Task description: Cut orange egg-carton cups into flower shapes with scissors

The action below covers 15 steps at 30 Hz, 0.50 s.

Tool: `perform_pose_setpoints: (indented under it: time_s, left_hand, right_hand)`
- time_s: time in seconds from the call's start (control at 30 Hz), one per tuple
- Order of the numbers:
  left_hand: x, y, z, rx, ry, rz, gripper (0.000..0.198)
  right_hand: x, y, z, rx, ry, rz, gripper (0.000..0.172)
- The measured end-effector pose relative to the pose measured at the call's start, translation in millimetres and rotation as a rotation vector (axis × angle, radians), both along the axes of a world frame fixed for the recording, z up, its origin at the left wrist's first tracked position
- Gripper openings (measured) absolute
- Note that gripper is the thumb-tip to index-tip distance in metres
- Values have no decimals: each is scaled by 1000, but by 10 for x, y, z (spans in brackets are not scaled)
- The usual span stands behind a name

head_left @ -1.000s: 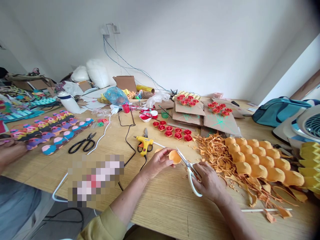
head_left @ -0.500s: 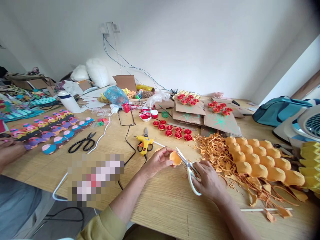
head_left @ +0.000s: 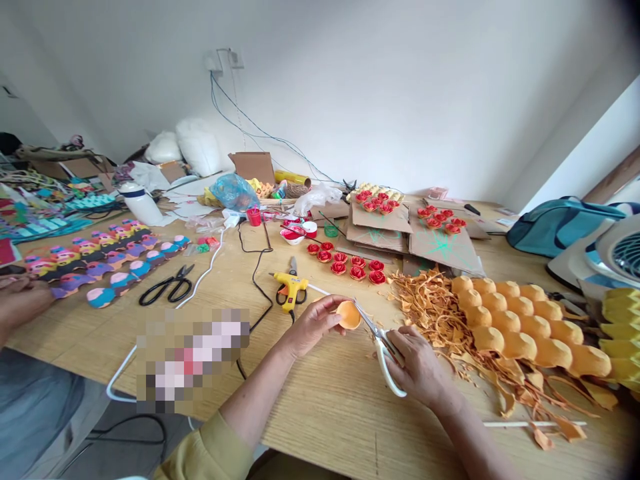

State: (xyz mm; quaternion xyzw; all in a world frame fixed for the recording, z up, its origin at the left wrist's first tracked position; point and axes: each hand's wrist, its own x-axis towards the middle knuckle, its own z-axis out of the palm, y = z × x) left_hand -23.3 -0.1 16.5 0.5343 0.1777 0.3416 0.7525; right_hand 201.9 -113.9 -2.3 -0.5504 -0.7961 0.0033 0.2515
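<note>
In the head view, taking the small orange cup as the dial's centre, the left hand comes in from 8 o'clock, its thumb and fingers pinched on the cup, which is held above the table. The right hand lies at 4 o'clock, fingers wrapped round the handles of white-handled scissors; their blades point to 11 o'clock, at the cup's right edge, though contact with the rim is hard to make out. Red flowers sit at 12 o'clock, a yellow glue gun at 10, black scissors farther out at 9. Orange trimmings are heaped at 3 o'clock, touching an orange egg tray beyond them. Far out at 9 is a co-worker's hand.
</note>
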Motion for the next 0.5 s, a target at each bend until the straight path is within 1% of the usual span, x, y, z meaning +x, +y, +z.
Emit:
perform_pose_setpoints:
  time_s: [0.13,0.23,0.37,0.5]
  left_hand:
    - [2,6,-19,-42,-37,-3,37]
    - [0,2,-8,-43,-49,0,36]
    - [-8,-4,1,-24,-51,-4,35]
    - [-4,3,-49,-2,-19,-47,36]
  right_hand:
    - [-9,-6,12,0,16,2,26]
    - [-15,-7,13,2,17,0,26]
    - [-7,10,-37,-7,1,-21,22]
    - [-6,31,-89,11,-18,-45,20]
